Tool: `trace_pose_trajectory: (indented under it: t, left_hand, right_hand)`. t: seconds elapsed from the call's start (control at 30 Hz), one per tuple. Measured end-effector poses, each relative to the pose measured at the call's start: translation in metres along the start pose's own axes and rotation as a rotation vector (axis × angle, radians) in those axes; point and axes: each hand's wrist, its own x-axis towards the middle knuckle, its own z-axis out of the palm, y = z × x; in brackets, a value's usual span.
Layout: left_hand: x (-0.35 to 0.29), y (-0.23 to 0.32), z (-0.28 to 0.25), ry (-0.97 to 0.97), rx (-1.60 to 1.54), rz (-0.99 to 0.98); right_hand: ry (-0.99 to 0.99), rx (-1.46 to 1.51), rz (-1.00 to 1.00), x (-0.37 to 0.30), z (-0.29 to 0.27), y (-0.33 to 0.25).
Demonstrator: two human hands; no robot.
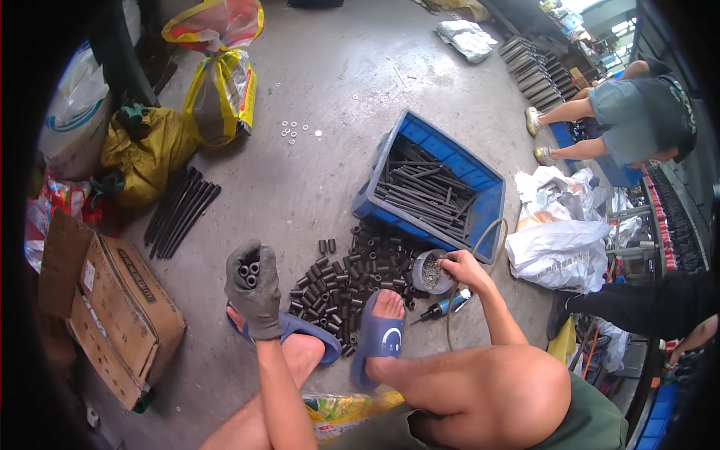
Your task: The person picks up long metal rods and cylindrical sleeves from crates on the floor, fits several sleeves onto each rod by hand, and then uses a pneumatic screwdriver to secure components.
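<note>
In a grey knitted glove, my left hand (256,289) is closed round several short black tubes (248,273), their open ends facing up. Bare, my right hand (461,268) reaches over the rim of a small white tub (448,283) with its fingers together among small metal parts (431,271). Whatever its fingertips pinch is too small to make out. Between my feet lies a loose pile of short black tubes (349,285). Just below the tub, a blue and black pneumatic screwdriver-like tool (444,305) lies on the floor next to a thin hose (450,322).
A blue crate (457,157) of long black rods (427,191) stands beyond the pile. More rods (180,212), a cardboard box (124,307) and sacks (146,154) are at left. White bags (559,247) and a co-worker (637,112) are at right; washers (292,127) dot the floor.
</note>
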Motion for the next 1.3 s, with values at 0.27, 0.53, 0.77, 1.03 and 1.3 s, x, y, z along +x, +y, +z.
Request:
trace_pose_trajectory:
  t: [0.27,0.53,0.77,1.03,1.3]
  left_hand:
    - [-0.001,0.004,0.001,-0.005,-0.044,-0.001]
    - [-0.003,0.005,0.005,0.019,-0.095,-0.084]
    - [0.001,0.012,0.006,0.023,-0.065,-0.011]
    - [-0.001,0.015,0.007,-0.034,-0.07,-0.06]
    - [0.0,0.014,0.001,-0.071,-0.124,-0.083]
  right_hand:
    - [-0.058,0.193,0.218,-0.007,-0.01,-0.008]
    - [-0.073,0.304,0.26,-0.015,-0.017,-0.007]
    - [-0.167,0.579,0.115,-0.012,-0.006,-0.035]
    - [-0.677,0.284,-0.417,-0.04,0.078,-0.257]
    - [-0.571,-0.03,-0.77,-0.036,0.133,-0.312]
